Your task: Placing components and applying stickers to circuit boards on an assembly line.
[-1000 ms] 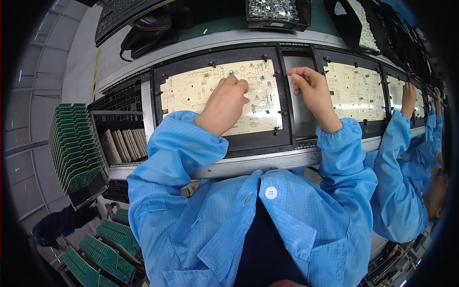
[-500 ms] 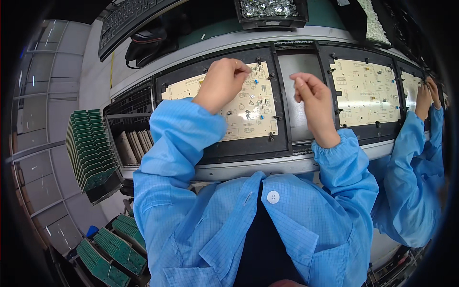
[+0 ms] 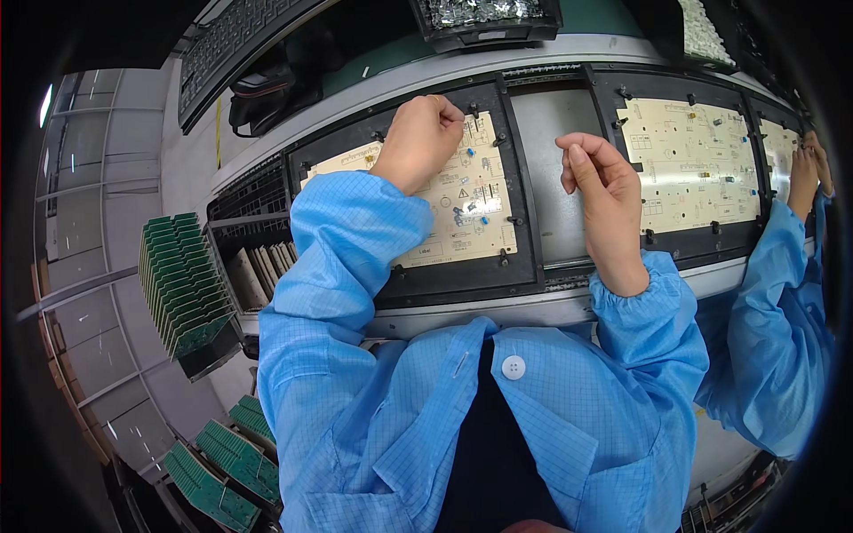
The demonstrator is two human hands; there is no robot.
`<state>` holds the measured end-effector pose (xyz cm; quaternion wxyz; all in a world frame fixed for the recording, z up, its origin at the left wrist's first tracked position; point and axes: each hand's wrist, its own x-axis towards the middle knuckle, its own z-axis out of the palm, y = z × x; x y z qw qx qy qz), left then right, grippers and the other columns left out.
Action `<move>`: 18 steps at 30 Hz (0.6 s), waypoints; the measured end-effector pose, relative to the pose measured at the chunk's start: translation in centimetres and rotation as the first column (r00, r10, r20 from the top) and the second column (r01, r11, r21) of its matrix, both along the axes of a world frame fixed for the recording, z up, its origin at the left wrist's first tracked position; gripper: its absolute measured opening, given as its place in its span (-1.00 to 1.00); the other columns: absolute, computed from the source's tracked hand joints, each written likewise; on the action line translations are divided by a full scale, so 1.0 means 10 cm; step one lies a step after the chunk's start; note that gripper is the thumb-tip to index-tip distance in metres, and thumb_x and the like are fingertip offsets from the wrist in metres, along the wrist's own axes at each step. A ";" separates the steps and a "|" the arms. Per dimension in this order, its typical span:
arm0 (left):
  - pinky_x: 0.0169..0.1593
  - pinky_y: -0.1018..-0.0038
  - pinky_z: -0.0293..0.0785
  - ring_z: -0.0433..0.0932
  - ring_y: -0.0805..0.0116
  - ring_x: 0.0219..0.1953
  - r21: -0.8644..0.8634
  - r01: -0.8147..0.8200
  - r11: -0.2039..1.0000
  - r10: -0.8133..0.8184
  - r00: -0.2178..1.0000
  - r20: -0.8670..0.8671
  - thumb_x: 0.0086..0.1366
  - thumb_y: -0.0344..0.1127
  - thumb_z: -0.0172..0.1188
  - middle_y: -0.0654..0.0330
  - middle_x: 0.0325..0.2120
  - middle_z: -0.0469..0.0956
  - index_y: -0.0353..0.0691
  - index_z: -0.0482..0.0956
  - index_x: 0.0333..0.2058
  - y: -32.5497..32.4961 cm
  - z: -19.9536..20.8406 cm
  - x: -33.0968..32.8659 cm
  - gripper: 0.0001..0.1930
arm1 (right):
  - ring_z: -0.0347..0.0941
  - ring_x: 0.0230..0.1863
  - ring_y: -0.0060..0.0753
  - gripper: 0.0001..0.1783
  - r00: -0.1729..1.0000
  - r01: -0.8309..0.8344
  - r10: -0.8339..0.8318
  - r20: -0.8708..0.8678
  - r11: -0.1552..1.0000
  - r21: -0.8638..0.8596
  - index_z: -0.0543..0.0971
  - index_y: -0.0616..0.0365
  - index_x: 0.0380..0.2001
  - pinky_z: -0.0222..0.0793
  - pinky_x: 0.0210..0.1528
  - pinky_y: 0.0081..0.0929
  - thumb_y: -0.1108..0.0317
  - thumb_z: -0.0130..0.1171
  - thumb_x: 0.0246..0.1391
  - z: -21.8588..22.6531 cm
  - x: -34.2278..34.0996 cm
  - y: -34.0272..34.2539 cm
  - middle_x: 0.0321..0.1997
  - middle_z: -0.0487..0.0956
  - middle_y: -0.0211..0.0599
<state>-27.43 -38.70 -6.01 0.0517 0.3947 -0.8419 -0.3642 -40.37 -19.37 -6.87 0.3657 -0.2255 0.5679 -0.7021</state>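
My left hand (image 3: 418,142) is over the upper part of a cream circuit board (image 3: 444,251), its fingertips pinched together near the board's top edge. Anything between them is too small to make out. The board sits in a black frame (image 3: 526,222), held by black clips, and carries a few small blue and dark components. To the right, my right hand (image 3: 610,204) is raised above the gap beside that frame. Its fingers are curled with the thumb against them; what they hold, if anything, is hidden.
More framed boards (image 3: 689,169) lie along the line to the right, where a co-worker's hands (image 3: 807,173) are. A bin of small metallic parts (image 3: 484,13) stands at the back. Racks of green boards (image 3: 187,293) are at left, below a keyboard (image 3: 240,53).
My right hand has drawn a little right and toward me. My left hand stays pinched over the upper part of the board. The whole view has shifted slightly.
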 end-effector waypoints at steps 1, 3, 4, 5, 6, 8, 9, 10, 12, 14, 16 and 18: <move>-0.25 0.44 0.51 0.60 0.32 -0.40 0.002 -0.005 1.000 0.005 1.000 0.001 0.18 -0.44 0.18 0.04 -0.46 0.63 -0.42 0.63 -0.31 0.01 0.02 -0.02 -0.83 | 0.26 -0.45 -0.71 -0.79 1.000 0.002 -0.002 -0.010 1.000 0.016 0.59 0.27 -0.15 0.22 -0.36 -0.74 0.37 0.09 0.29 0.01 0.00 0.00 -0.47 0.46 -0.49; -0.22 0.36 0.52 0.63 0.19 -0.38 0.005 -0.010 1.000 0.010 1.000 0.003 0.15 -0.46 0.15 -0.06 -0.45 0.63 -0.45 0.63 -0.32 0.02 0.03 -0.03 -0.82 | 0.28 -0.45 -0.70 -0.79 1.000 0.005 -0.005 -0.019 0.999 0.033 0.59 0.28 -0.14 0.23 -0.37 -0.74 0.37 0.09 0.29 0.02 0.00 0.00 -0.48 0.46 -0.48; -0.22 0.36 0.52 0.63 0.19 -0.38 0.037 -0.027 0.999 0.027 1.000 0.007 0.15 -0.45 0.15 -0.06 -0.46 0.63 -0.45 0.63 -0.34 0.01 0.02 -0.04 -0.83 | 0.31 -0.46 -0.68 -0.79 1.000 0.023 -0.023 0.003 0.999 0.027 0.58 0.28 -0.13 0.25 -0.37 -0.73 0.38 0.09 0.29 0.02 0.00 -0.01 -0.47 0.48 -0.46; -0.22 0.36 0.52 0.63 0.19 -0.39 0.068 -0.044 0.997 0.044 0.999 0.011 0.15 -0.45 0.15 -0.05 -0.47 0.63 -0.45 0.64 -0.35 0.01 0.02 -0.05 -0.83 | 0.33 -0.46 -0.67 -0.79 0.999 0.041 -0.041 0.024 0.999 0.022 0.58 0.29 -0.12 0.27 -0.37 -0.72 0.39 0.09 0.29 0.03 0.00 -0.01 -0.47 0.49 -0.43; -0.22 0.36 0.52 0.63 0.19 -0.39 0.070 -0.043 0.997 0.043 0.999 0.012 0.15 -0.45 0.15 -0.05 -0.47 0.63 -0.45 0.64 -0.35 0.02 0.03 -0.06 -0.83 | 0.33 -0.46 -0.67 -0.79 0.999 0.042 -0.042 0.024 0.999 0.024 0.58 0.29 -0.12 0.27 -0.37 -0.72 0.39 0.09 0.29 0.02 0.00 -0.01 -0.47 0.49 -0.43; -0.23 0.36 0.52 0.63 0.15 -0.40 0.061 -0.038 0.997 0.036 0.998 0.043 0.15 -0.45 0.15 -0.08 -0.48 0.62 -0.45 0.64 -0.39 0.03 0.07 -0.09 -0.84 | 0.37 -0.45 -0.64 -0.78 0.998 0.045 -0.046 0.039 0.999 0.020 0.57 0.30 -0.10 0.31 -0.37 -0.71 0.41 0.10 0.27 0.01 -0.02 0.00 -0.45 0.53 -0.39; -0.23 0.36 0.52 0.63 0.15 -0.40 0.062 -0.039 0.997 0.036 0.998 0.041 0.15 -0.45 0.15 -0.08 -0.48 0.62 -0.45 0.64 -0.39 0.03 0.06 -0.09 -0.84 | 0.37 -0.45 -0.64 -0.78 0.998 0.045 -0.045 0.037 0.999 0.021 0.57 0.30 -0.10 0.31 -0.37 -0.71 0.41 0.10 0.27 0.01 -0.03 -0.01 -0.45 0.53 -0.39; -0.20 0.33 0.52 0.63 0.09 -0.38 0.038 -0.019 0.999 0.017 0.999 0.040 0.15 -0.45 0.15 -0.11 -0.48 0.62 -0.45 0.64 -0.40 0.04 0.06 -0.10 -0.84 | 0.39 -0.43 -0.64 -0.79 0.998 0.036 -0.037 0.047 0.999 0.021 0.57 0.30 -0.10 0.33 -0.36 -0.71 0.42 0.11 0.27 0.01 -0.04 -0.01 -0.43 0.54 -0.38; -0.18 0.30 0.53 0.63 0.02 -0.36 0.015 -0.001 1.000 0.001 0.999 0.034 0.15 -0.45 0.14 -0.13 -0.48 0.61 -0.44 0.64 -0.42 0.05 0.02 -0.11 -0.84 | 0.41 -0.42 -0.63 -0.79 0.998 0.024 -0.026 0.053 0.999 0.022 0.57 0.31 -0.10 0.34 -0.35 -0.70 0.43 0.11 0.26 0.00 -0.06 -0.02 -0.42 0.55 -0.36; -0.25 0.35 0.54 0.61 0.19 -0.41 -0.227 0.132 0.965 -0.119 0.991 0.069 0.21 -0.39 0.18 0.01 -0.52 0.60 -0.43 0.61 -0.22 0.06 -0.06 -0.10 -0.77 | 0.44 -0.38 -0.62 -0.78 0.999 -0.014 0.012 0.033 0.999 0.034 0.57 0.33 -0.09 0.39 -0.29 -0.69 0.45 0.12 0.25 -0.04 -0.07 -0.03 -0.39 0.57 -0.35; -0.19 0.32 0.52 0.62 0.11 -0.37 -0.255 0.142 0.957 -0.130 0.990 0.061 0.21 -0.40 0.17 -0.02 -0.48 0.61 -0.42 0.61 -0.21 0.07 -0.14 -0.12 -0.77 | 0.46 -0.37 -0.61 -0.78 0.999 -0.030 0.029 0.012 0.998 0.056 0.58 0.34 -0.10 0.41 -0.27 -0.68 0.47 0.13 0.23 -0.06 -0.07 -0.05 -0.37 0.58 -0.34; -0.14 0.30 0.51 0.62 0.04 -0.33 -0.283 0.150 0.947 -0.141 0.989 0.050 0.20 -0.41 0.17 -0.06 -0.45 0.61 -0.41 0.61 -0.21 0.07 -0.10 -0.09 -0.78 | 0.47 -0.35 -0.60 -0.79 0.999 -0.046 0.047 -0.012 0.996 0.079 0.58 0.35 -0.11 0.43 -0.24 -0.68 0.49 0.13 0.22 -0.11 -0.08 -0.07 -0.34 0.59 -0.33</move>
